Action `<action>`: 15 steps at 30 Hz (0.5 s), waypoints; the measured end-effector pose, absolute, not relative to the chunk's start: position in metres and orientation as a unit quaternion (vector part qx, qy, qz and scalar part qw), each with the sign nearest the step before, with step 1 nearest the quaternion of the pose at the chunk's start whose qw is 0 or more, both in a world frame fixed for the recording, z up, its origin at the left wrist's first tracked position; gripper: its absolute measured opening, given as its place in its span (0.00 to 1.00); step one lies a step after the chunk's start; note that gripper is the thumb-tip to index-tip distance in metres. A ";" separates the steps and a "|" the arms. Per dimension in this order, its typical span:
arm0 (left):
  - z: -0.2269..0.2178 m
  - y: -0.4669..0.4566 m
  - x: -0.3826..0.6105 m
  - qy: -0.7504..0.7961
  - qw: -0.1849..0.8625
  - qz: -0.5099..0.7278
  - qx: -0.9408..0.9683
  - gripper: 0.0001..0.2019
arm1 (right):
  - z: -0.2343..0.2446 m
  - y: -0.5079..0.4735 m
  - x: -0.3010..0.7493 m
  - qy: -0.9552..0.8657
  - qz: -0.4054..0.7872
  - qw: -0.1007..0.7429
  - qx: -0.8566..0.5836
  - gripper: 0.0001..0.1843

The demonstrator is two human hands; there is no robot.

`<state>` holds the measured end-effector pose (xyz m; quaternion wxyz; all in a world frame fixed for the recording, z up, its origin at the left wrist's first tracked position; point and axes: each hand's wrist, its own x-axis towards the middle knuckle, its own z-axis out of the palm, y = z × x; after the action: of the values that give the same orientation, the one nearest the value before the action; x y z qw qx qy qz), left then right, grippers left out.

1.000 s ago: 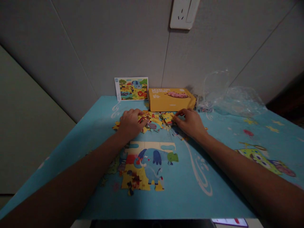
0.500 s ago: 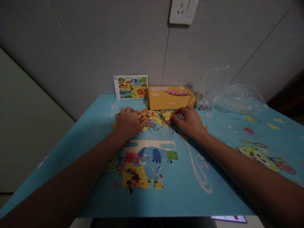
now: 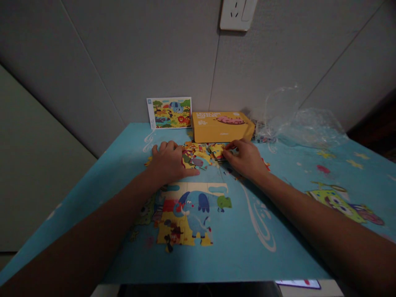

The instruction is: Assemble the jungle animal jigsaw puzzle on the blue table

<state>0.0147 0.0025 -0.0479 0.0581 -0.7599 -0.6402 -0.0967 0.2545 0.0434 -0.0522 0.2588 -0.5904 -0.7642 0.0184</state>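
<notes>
My left hand rests at the left of a pile of loose puzzle pieces, its thumb stretched out toward the right. My right hand is at the pile's right side, thumb and fingertips pinched on a yellow puzzle piece. Its fingers partly cover that piece. Closer to me lies a joined part of the puzzle, showing a blue elephant on yellow ground. My left wrist and forearm run along its upper left corner.
Behind the pile stands a yellow puzzle box. A picture card leans on the wall to its left. Crumpled clear plastic lies at the back right. The blue tablecloth has printed cartoon figures.
My left thumb has swung down toward me, away from the fingers, and more of the pieces beside it show. My right hand has hardly moved.
</notes>
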 end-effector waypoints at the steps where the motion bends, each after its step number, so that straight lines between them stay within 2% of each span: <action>1: -0.048 0.002 0.015 -0.638 0.058 -0.102 -0.761 0.36 | -0.052 0.043 0.254 -0.764 0.020 0.259 -0.591 0.13; 11: -0.050 0.006 0.014 -0.638 0.038 -0.163 -0.751 0.28 | -0.050 0.041 0.253 -0.765 0.022 0.262 -0.587 0.12; 15: -0.051 0.012 0.013 -0.660 -0.027 -0.248 -0.708 0.17 | -0.051 0.041 0.253 -0.765 0.028 0.268 -0.584 0.12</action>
<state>0.0125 0.0119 -0.0506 -0.0272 -0.7084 -0.6604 -0.2477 0.2534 0.0406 -0.0513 0.2681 -0.5845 -0.7654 0.0278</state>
